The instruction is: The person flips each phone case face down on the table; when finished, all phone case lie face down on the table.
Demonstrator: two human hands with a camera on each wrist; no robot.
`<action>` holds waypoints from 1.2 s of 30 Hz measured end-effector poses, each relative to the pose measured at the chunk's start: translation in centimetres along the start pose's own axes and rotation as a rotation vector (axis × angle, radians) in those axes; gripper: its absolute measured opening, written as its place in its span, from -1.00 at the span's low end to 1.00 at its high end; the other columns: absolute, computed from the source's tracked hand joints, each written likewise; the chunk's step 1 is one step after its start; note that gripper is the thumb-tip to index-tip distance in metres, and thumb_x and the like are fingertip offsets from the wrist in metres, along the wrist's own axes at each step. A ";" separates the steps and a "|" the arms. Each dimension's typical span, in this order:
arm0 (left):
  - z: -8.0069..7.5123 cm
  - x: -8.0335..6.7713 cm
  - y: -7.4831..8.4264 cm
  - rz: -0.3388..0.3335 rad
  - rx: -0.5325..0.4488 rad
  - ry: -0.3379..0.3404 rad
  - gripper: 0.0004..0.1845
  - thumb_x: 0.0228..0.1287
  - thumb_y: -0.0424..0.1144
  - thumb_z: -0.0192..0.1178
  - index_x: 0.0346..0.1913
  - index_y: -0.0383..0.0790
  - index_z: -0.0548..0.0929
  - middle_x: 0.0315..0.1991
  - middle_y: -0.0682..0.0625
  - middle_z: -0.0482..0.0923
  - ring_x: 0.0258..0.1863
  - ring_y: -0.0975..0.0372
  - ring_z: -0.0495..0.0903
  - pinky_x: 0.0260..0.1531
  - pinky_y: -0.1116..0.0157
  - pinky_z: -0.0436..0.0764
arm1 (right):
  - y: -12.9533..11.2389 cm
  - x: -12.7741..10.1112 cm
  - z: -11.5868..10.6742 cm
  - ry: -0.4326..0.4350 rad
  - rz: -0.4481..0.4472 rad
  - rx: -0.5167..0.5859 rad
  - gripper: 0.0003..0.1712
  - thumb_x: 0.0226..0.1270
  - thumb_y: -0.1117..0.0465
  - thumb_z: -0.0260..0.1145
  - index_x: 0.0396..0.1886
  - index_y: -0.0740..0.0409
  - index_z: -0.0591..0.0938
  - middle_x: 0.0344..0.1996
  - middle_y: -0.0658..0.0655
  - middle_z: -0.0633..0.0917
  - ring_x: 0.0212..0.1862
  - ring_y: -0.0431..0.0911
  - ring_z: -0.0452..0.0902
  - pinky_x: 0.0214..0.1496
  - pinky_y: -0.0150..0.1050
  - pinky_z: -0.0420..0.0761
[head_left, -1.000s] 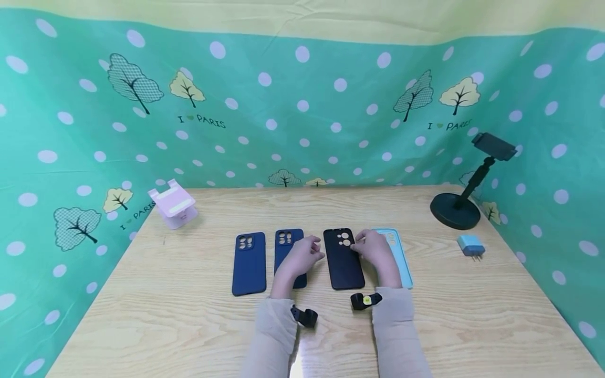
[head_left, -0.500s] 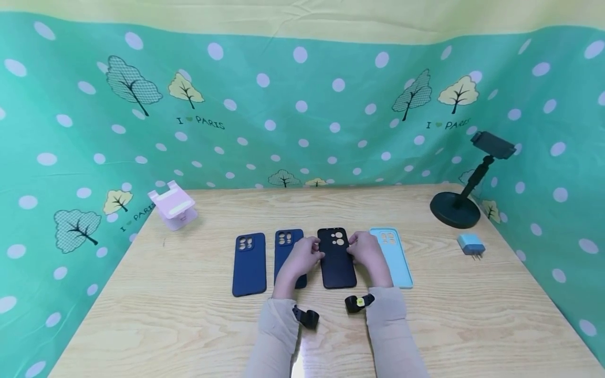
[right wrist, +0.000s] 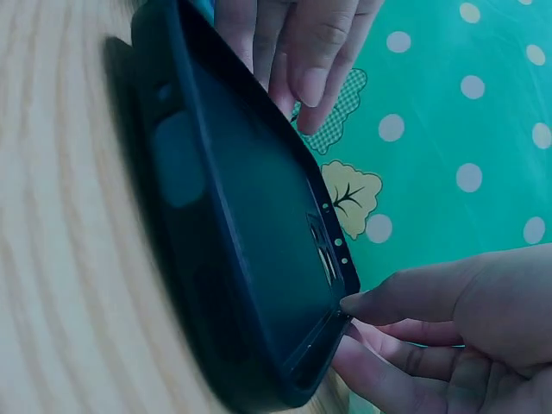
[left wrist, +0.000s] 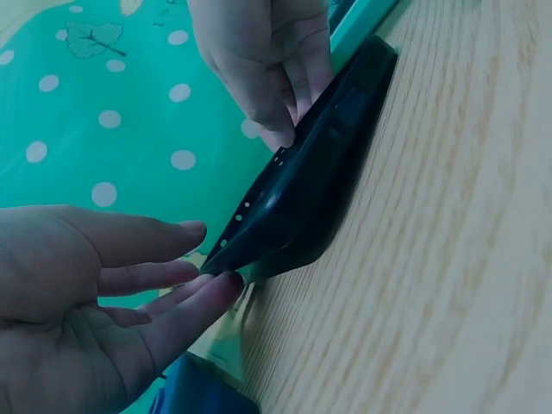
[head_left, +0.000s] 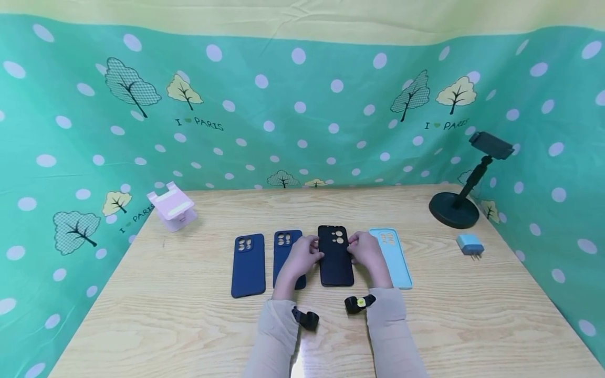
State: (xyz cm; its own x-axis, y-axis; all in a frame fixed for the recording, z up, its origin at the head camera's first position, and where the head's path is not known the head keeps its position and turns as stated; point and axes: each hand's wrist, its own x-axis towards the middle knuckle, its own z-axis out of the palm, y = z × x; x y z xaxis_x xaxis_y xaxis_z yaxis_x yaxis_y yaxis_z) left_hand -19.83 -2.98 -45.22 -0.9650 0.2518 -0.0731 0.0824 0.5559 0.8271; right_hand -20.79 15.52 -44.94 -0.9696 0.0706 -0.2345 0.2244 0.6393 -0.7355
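Right hand, curled, pinching black case

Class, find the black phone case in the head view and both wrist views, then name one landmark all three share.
Head: the black phone case is just right of centre, between the left hand and right hand.
Left wrist: it slants from upper right down to the middle.
Right wrist: large, running from top left to bottom centre.
Shared landmark: green dotted cloth.

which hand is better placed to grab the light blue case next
Likely the right hand: it's nearer the light blue case, though pinching the black case; the left hand is on that case's far side.
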 end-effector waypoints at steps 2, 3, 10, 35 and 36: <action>0.0 0.0 -0.1 -0.005 -0.022 -0.001 -0.49 0.23 -0.44 0.26 0.24 -0.50 0.44 -0.07 -0.22 0.59 -0.13 0.06 0.66 -0.16 0.25 0.66 | 0.1 0.0 -0.1 -0.004 -0.002 0.010 -0.81 0.26 0.41 0.20 -0.13 0.33 0.59 -0.34 0.15 0.57 -0.55 -0.16 0.54 -0.50 -0.38 0.62; 0.0 0.0 -0.2 -0.009 -0.032 -0.003 -0.48 0.22 -0.44 0.26 0.24 -0.50 0.44 -0.08 -0.22 0.60 -0.13 0.07 0.66 -0.17 0.26 0.66 | 0.1 0.0 -0.1 -0.006 -0.001 0.014 -0.82 0.26 0.41 0.20 -0.14 0.32 0.59 -0.34 0.15 0.57 -0.54 -0.16 0.54 -0.50 -0.38 0.63; -0.3 -0.2 -0.2 0.004 -0.044 -0.003 -0.49 0.22 -0.42 0.27 0.22 -0.49 0.47 -0.12 -0.22 0.65 -0.19 0.09 0.67 -0.22 0.30 0.66 | 0.2 0.1 -0.1 -0.024 0.006 0.037 -0.81 0.30 0.39 0.22 -0.10 0.33 0.58 -0.29 0.17 0.59 -0.48 -0.15 0.55 -0.46 -0.37 0.65; -3.4 -1.1 0.9 -0.005 -0.078 0.047 -0.46 0.18 -0.34 0.33 0.23 -0.40 0.50 -0.09 -0.21 0.64 -0.16 0.08 0.69 -0.19 0.24 0.68 | -2.5 -0.7 2.5 -0.105 -0.057 0.102 -0.70 0.27 0.43 0.24 0.00 0.43 0.59 -0.26 0.22 0.63 -0.42 -0.11 0.58 -0.41 -0.33 0.69; -3.4 -1.2 0.9 -0.008 -0.081 0.050 -0.46 0.18 -0.34 0.33 0.23 -0.39 0.50 -0.09 -0.21 0.65 -0.16 0.07 0.69 -0.19 0.24 0.68 | -2.5 -0.7 2.6 -0.108 -0.061 0.106 -0.69 0.27 0.44 0.24 0.01 0.44 0.59 -0.26 0.22 0.63 -0.41 -0.12 0.57 -0.41 -0.33 0.69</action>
State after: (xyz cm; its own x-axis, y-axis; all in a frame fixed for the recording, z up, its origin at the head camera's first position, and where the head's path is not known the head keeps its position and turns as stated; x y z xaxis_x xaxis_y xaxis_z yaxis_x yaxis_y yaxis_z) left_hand -19.48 -5.47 -42.45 -0.9768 0.2072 -0.0535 0.0566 0.4914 0.8691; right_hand -20.45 11.83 -44.58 -0.9667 -0.0522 -0.2506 0.1806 0.5549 -0.8121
